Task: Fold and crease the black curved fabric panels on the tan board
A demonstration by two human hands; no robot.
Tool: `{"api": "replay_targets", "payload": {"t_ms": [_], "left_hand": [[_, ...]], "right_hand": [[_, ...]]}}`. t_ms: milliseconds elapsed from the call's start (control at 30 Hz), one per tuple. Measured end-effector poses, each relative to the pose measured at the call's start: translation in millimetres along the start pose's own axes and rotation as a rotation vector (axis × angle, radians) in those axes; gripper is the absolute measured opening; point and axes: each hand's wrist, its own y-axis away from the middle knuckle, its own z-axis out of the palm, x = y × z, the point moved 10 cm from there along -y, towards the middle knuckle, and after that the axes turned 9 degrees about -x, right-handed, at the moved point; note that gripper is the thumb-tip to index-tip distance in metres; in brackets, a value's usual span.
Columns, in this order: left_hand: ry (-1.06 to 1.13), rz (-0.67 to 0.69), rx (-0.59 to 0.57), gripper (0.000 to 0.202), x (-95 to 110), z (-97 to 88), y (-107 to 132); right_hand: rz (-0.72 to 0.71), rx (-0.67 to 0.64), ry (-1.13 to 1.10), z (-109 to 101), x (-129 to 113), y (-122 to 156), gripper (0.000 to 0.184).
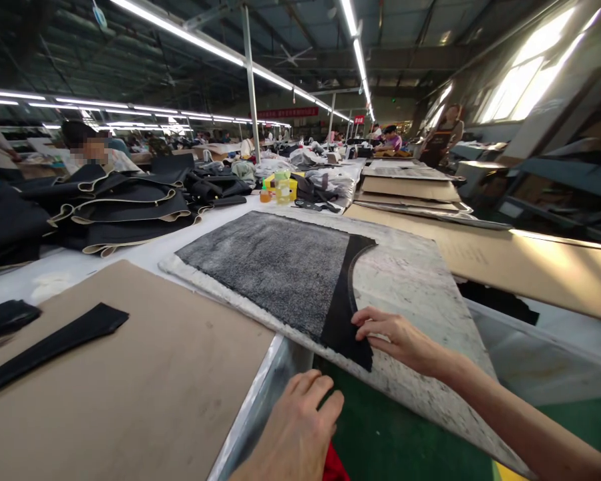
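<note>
A curved black fabric strip (344,304) lies on a speckled white board (421,280), along the right edge of a dark grey glue-stained patch (275,264). My right hand (395,337) rests on the board with its fingertips pressing the strip's lower end, fingers stretched out flat. My left hand (300,427) hovers low at the board's near edge, fingers loosely curled and together, nothing visible in it.
A brown cardboard sheet (130,387) at left carries a long black strip (50,347). Stacks of black cut pieces (125,207) lie behind it. Cardboard sheets (521,260) lie at right. A yellow box (280,186) stands beyond. Other people work at far tables.
</note>
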Motion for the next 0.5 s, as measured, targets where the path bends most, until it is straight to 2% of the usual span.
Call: {"api": "replay_targets", "payload": {"t_ms": [133, 267, 367, 500], "left_hand": [[-0.06, 0.048, -0.018, 0.047, 13, 2.6, -14], [-0.152, 0.063, -0.024, 0.044, 23, 4.3, -27], [-0.207, 0.049, -0.031, 0.044, 27, 10.4, -34], [-0.179, 0.015, 0.018, 0.041, 29, 8.6, -38]], "right_hand": [[-0.072, -0.078, -0.119, -3, 3, -10, 0.024], [-0.099, -0.07, -0.209, -13, 10, -20, 0.026], [-0.037, 0.042, -0.3, -29, 26, -27, 0.024], [0.106, 0.209, -0.497, -44, 62, -41, 0.034]]}}
